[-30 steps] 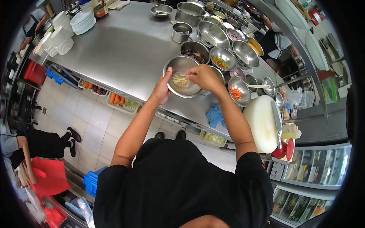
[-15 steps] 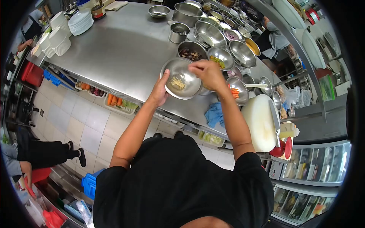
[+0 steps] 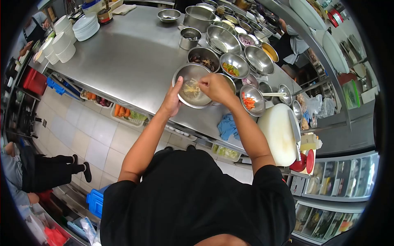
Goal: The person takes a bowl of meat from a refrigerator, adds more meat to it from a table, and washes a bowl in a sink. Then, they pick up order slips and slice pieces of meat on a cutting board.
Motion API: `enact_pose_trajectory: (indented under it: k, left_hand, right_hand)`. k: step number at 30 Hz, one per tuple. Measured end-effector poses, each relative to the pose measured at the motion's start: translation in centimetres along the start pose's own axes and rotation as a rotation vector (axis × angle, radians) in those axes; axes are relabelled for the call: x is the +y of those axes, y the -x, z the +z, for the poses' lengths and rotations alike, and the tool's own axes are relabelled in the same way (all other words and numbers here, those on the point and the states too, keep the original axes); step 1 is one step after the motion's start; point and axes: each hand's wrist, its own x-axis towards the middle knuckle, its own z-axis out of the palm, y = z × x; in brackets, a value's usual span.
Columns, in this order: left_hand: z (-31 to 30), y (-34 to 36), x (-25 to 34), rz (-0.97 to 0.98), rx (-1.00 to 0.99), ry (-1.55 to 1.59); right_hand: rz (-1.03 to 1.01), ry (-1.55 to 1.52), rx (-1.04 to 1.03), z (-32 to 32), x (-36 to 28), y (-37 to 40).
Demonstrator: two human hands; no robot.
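Observation:
My left hand (image 3: 172, 99) grips the side of a steel mixing bowl (image 3: 189, 72), thumb over the rim, holding it above the counter's front edge. In the bowl lies a small heap of thin pale yellow strips (image 3: 190, 87). My right hand (image 3: 217, 88) is over the bowl's right side, fingers pinched beside the strips; what they hold, if anything, I cannot make out. Behind the bowl stands a bowl of dark brown pieces (image 3: 203, 61). To the right are a bowl of green and yellow strips (image 3: 232, 69) and a bowl of orange strips (image 3: 248, 100).
Several steel bowls and pots (image 3: 199, 18) crowd the counter's back right. A white cutting board (image 3: 277, 131) with a knife (image 3: 294, 127) and a blue cloth (image 3: 228, 127) lie at right. Stacked white plates (image 3: 86, 28) stand far left. Another person (image 3: 45, 166) is at lower left.
My right hand has moved down and slightly left, closer to the strips, which look more spread out. My left hand keeps hold of the bowl. The person at lower left has shifted.

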Motion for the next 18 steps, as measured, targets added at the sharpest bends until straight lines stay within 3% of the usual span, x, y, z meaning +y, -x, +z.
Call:
enact_pose_trajectory:
  k: [2, 8, 10, 12, 14, 16, 18]
  left_hand:
    - [0.1, -0.2, -0.1, -0.029, 0.0, 0.007]
    - [1.0, -0.9, -0.8, -0.032, -0.013, -0.004]
    - [1.0, -0.9, -1.3, -0.03, -0.023, -0.011]
    - [1.5, -0.9, -1.6, -0.022, -0.015, 0.021]
    - [2.3, -0.8, -1.9, -0.023, -0.02, 0.044]
    - [3.2, -0.9, -2.1, 0.064, 0.001, 0.045]
    - [3.7, -1.1, -2.5, 0.074, 0.009, 0.068]
  right_hand:
    - [-0.04, -0.112, 0.12, -1.1, -0.3, 0.7]
    - [-0.007, -0.128, -0.027, -1.1, 1.4, 1.2]
    - [0.067, -0.228, 0.042, -2.6, 0.9, 1.7]
    - [0.069, -0.258, 0.029, -2.5, 1.7, 1.8]
    - [-0.058, -0.331, 0.025, -2.2, 2.7, 1.9]
    - [0.006, -0.273, 0.049, -3.0, 3.6, 2.1]
    - [0.039, -0.098, 0.396, -4.1, 4.7, 2.6]
